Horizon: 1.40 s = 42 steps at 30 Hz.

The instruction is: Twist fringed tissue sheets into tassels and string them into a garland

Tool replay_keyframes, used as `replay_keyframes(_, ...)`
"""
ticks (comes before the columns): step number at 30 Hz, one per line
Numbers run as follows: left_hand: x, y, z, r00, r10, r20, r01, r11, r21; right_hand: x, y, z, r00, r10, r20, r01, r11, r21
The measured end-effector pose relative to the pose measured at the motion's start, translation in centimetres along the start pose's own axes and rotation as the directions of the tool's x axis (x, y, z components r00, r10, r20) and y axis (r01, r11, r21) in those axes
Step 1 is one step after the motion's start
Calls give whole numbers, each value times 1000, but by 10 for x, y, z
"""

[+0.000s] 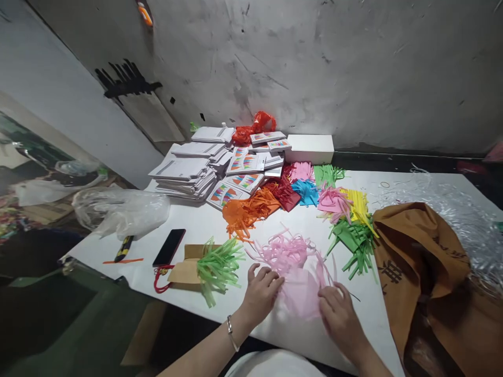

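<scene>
A pink fringed tissue paper [301, 293] lies on the white table in front of me. Its cut strips [285, 250] curl in a loose heap at the far end, and the uncut part spreads toward me. My left hand [261, 290] has its curled fingers closed on the left edge. On the opposite side, my right hand [340, 314] pinches the right edge near some hanging strips. Left of my left hand lies a green fringed paper [220, 267], its uncut end under a folded piece of brown card [184, 272].
Fringed papers in orange [251, 209], blue [305, 192] and green [353, 243] lie beyond. Behind them are stacked white packs [183, 170] and a white box [309, 149]. A phone [170, 247], a cutter [124, 248] and a plastic bag [123, 209] are left; brown cloth [420, 251] hangs right.
</scene>
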State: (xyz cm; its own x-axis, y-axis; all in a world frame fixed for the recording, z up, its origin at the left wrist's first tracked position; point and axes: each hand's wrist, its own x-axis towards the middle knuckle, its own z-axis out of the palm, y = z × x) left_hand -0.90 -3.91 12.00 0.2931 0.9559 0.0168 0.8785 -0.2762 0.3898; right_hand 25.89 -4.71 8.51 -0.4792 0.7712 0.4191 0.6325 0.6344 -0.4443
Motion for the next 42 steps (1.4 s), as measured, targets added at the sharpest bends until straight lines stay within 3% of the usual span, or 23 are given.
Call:
replay_keyframes(4, -44, -6, 41, 994, -68, 84, 64, 996, 55, -38, -18, 73, 996, 30, -89, -38, 996, -85)
replay_keyframes(6, -60, 1, 63, 971, 18, 239, -33, 998, 60, -51, -20, 98, 994, 40, -99, -50, 993, -104)
replay_keyframes(9, -68, 15, 88, 898, 185, 398, -205, 979, 8, -62, -16, 111, 997, 46, -64, -54, 992, -116)
replay_keyframes(11, -65, 20, 98, 908, 197, 369, -213, 977, 1, -65, -10, 111, 999, 37, -23, -39, 992, -120)
replay_keyframes(15, -58, 17, 108, 953, 82, 292, -103, 993, 59, -70, 3, 106, 999, -14, 34, 18, 993, -120)
replay_keyframes(19, -63, 13, 112, 961, 39, 275, -68, 993, 95, -73, 19, 93, 997, 8, 70, 1, 991, -132)
replay_keyframes(23, -68, 17, 112, 963, 90, 255, -116, 989, 87, -77, 30, 65, 991, 107, 78, -93, 981, -170)
replay_keyframes(26, -64, 21, 112, 956, 167, 240, -183, 982, 48, -79, 25, 54, 984, 180, 17, -172, 960, -219)
replay_keyframes(29, -58, 22, 116, 953, 192, 237, -202, 979, 20, -75, 4, 65, 984, 178, -10, -174, 951, -255)
replay_keyframes(34, -53, 21, 123, 955, 167, 247, -168, 986, -14, -61, -26, 105, 993, 6, 122, 25, 967, -252)
replay_keyframes(37, -57, 20, 122, 961, 140, 239, -133, 990, -46, -72, -10, 103, 993, 107, 47, -85, 937, -339)
replay_keyframes(42, -62, 21, 121, 970, 97, 222, -70, 990, -124, -110, 29, 59, 928, 322, -187, -372, 815, -444)
